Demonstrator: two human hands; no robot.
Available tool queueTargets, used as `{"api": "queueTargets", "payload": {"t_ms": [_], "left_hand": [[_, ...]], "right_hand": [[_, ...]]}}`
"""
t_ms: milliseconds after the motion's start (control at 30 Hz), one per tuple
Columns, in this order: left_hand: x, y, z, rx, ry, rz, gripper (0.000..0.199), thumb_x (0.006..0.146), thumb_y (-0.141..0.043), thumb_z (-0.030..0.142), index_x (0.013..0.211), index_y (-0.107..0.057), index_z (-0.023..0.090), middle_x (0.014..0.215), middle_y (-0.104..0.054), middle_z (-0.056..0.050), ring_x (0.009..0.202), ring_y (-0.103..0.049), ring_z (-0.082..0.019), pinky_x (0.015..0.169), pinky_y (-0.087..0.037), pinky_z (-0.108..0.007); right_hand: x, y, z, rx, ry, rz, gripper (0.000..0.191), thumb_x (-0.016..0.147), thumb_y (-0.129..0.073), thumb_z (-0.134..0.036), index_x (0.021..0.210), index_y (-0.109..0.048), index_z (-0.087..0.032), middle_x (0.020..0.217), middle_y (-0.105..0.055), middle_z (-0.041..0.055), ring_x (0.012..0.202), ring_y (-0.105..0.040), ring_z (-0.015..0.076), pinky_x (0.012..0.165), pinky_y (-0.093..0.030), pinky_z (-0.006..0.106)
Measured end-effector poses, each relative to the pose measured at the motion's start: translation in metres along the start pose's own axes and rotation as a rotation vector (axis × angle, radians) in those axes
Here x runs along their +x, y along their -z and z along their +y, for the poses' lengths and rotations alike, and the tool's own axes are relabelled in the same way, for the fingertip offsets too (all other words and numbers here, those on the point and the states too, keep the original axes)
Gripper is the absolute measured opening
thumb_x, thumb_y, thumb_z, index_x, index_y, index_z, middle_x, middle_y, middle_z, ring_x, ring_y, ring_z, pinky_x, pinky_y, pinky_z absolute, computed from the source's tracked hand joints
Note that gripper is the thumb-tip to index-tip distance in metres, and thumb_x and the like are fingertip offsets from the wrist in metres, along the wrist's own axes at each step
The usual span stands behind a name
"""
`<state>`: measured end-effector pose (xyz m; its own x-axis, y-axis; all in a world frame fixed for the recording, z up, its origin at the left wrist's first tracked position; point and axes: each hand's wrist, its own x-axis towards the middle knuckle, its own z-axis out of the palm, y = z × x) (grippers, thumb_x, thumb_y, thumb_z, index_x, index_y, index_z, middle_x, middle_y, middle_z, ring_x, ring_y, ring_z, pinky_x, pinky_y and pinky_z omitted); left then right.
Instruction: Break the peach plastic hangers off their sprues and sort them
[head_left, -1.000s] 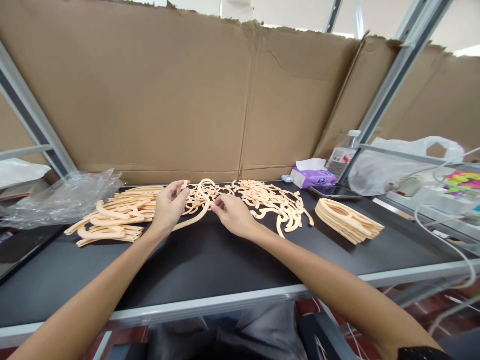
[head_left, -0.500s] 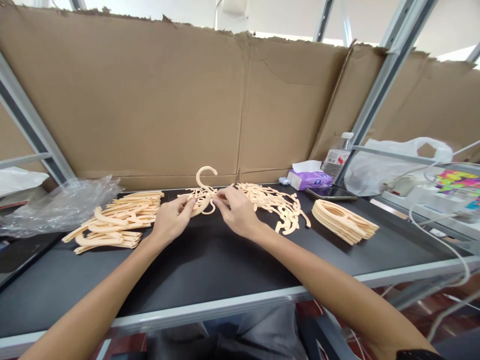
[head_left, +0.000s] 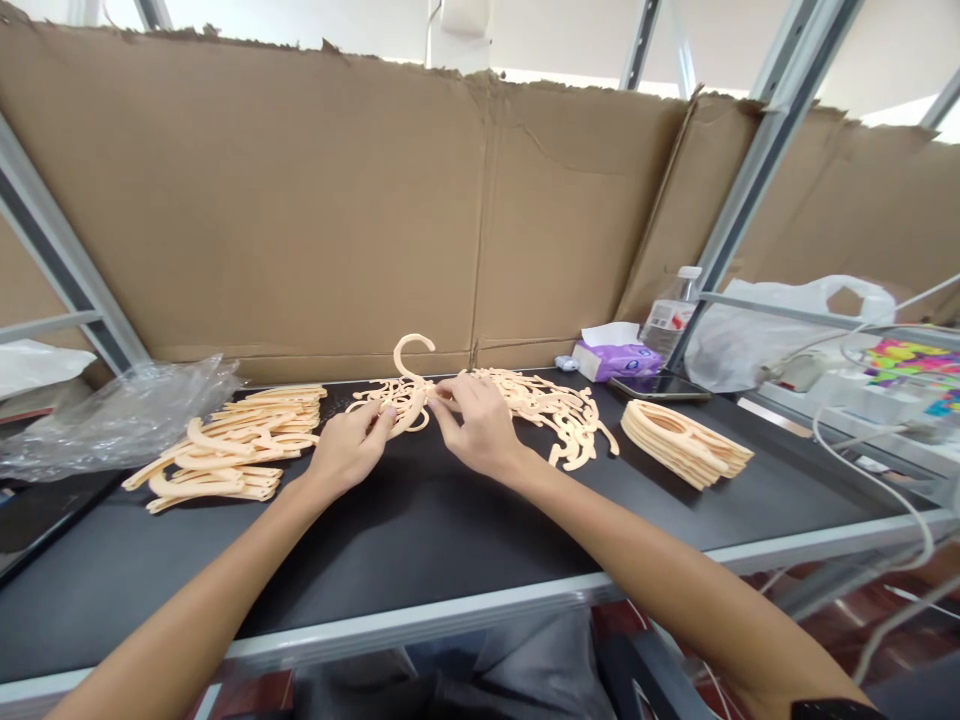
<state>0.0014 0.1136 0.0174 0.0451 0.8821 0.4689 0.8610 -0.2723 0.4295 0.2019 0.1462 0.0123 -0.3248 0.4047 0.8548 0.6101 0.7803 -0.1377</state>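
Between my hands a cream plastic hanger piece (head_left: 409, 357) stands with its curved hook pointing up. My left hand (head_left: 352, 443) pinches its lower left part. My right hand (head_left: 477, 421) has its fingers closed at the right side of the same piece, near its middle; the fingertips partly hide the contact. Behind my hands lie small curved cream parts (head_left: 574, 420), spread to the right. A pile of long cream hanger pieces (head_left: 225, 450) is left of my left hand. At the right sits a neat stack of cream hanger pieces (head_left: 675, 440).
Clear plastic wrap (head_left: 135, 410) lies at the far left. At the back right are a purple tissue pack (head_left: 619, 360), a phone (head_left: 660, 386), a bottle (head_left: 671, 315) and a white plastic bag (head_left: 739, 345). Cardboard (head_left: 300, 210) stands behind the black table (head_left: 420, 540).
My left hand has shifted slightly down on the hanger piece, and its fingers look more closed together. My right hand stays nearly in place. The view has shifted slightly.
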Motion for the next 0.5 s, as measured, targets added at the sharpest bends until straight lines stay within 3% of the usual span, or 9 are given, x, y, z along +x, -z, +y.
{"api": "queueTargets", "payload": {"t_ms": [167,300,500], "left_hand": [[-0.0005,-0.0023,0.0007,-0.110,-0.015,-0.015,0.039,0.093,-0.038,0.048,0.064,-0.042,0.021,0.057,-0.048,0.002,0.056,-0.045,-0.016,0.057,-0.029,-0.027],[-0.0014,-0.0019,0.0011,-0.153,-0.007,0.018,0.039,0.093,-0.038,0.047,0.065,-0.046,0.021,0.060,-0.050,0.002,0.058,-0.046,-0.016,0.058,-0.030,-0.027],[0.0010,0.0007,-0.0014,-0.183,0.039,0.071,0.039,0.095,-0.037,0.047,0.072,-0.051,0.020,0.063,-0.051,0.002,0.060,-0.047,-0.015,0.059,-0.030,-0.027]], "right_hand": [[-0.0002,-0.0020,0.0032,-0.017,0.048,0.075,0.013,0.095,-0.050,-0.023,0.091,-0.061,-0.017,0.085,-0.069,0.0066,0.077,-0.060,0.0186,0.075,-0.040,0.033],[-0.0006,-0.0018,0.0009,0.007,0.041,0.084,0.012,0.095,-0.051,-0.023,0.092,-0.061,-0.018,0.086,-0.070,0.0066,0.079,-0.061,0.0187,0.076,-0.042,0.033],[0.0026,0.0073,-0.0061,0.013,0.044,0.192,0.012,0.090,-0.057,-0.026,0.096,-0.065,-0.018,0.099,-0.067,0.0114,0.095,-0.058,0.0234,0.085,-0.044,0.038]]}}
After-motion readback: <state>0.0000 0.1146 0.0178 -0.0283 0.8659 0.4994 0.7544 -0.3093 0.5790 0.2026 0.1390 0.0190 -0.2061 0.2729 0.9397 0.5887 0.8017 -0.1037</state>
